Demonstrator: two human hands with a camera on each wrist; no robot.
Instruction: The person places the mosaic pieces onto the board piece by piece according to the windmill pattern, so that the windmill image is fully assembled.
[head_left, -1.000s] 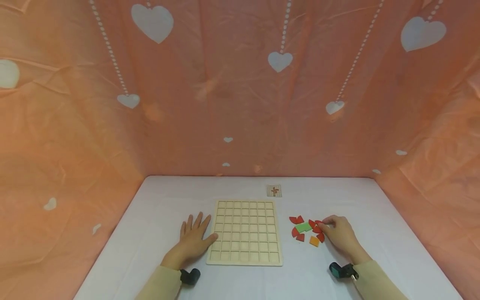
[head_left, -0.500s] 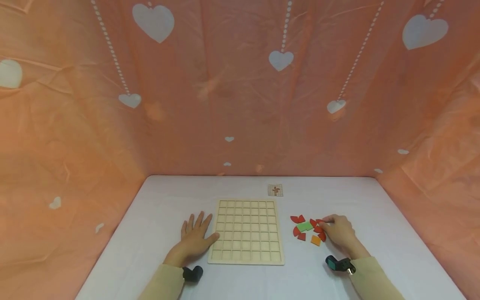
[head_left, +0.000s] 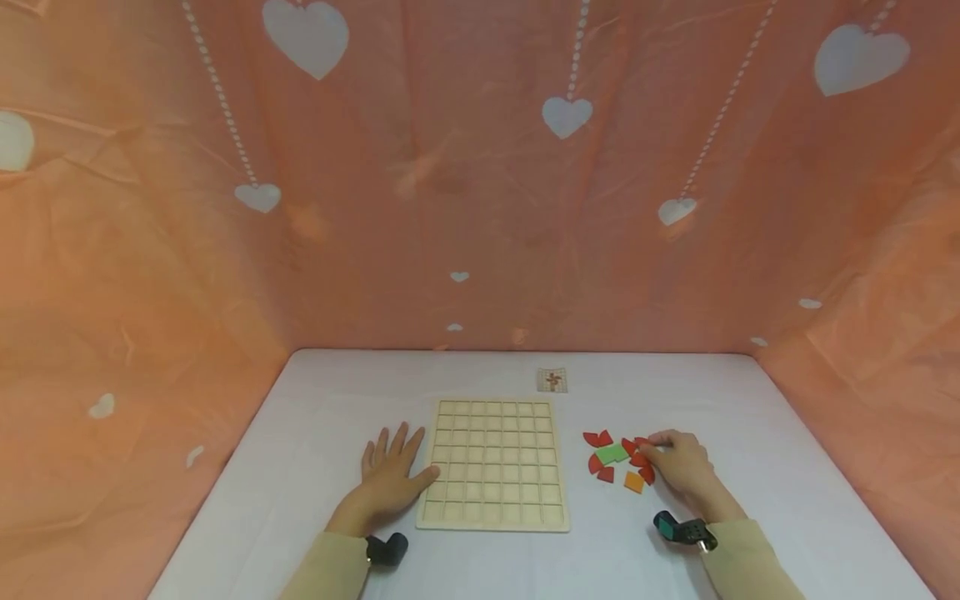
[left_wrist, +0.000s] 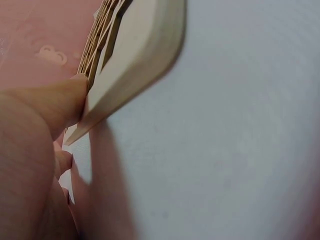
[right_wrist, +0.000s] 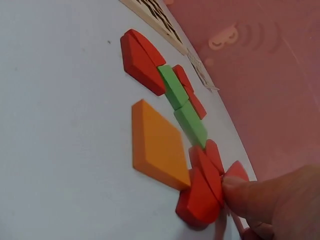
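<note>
My left hand [head_left: 386,483] lies flat with fingers spread on the white cloth, its thumb [left_wrist: 65,102] resting on the left rim of a wooden grid board [head_left: 492,530]. To the board's right lies a loose cluster of red quarter-circle pieces, two green blocks [head_left: 611,454] and an orange square block [head_left: 633,482]. At the cluster's right edge my right hand [head_left: 686,468] pinches a red quarter-circle piece [right_wrist: 237,171] between thumb and fingers. Its thumb tip also sits right beside other red pieces [right_wrist: 205,192]. The fingers behind the thumb are mostly hidden in the right wrist view.
A small pattern card [head_left: 552,381] with a reddish-brown pinwheel design lies beyond the board's far right corner. White cloth [head_left: 337,383] covers the table. An orange curtain [head_left: 480,208] with white hearts surrounds the back and sides.
The head view has shifted very slightly. Both hands, the board and the pieces keep practically the same places.
</note>
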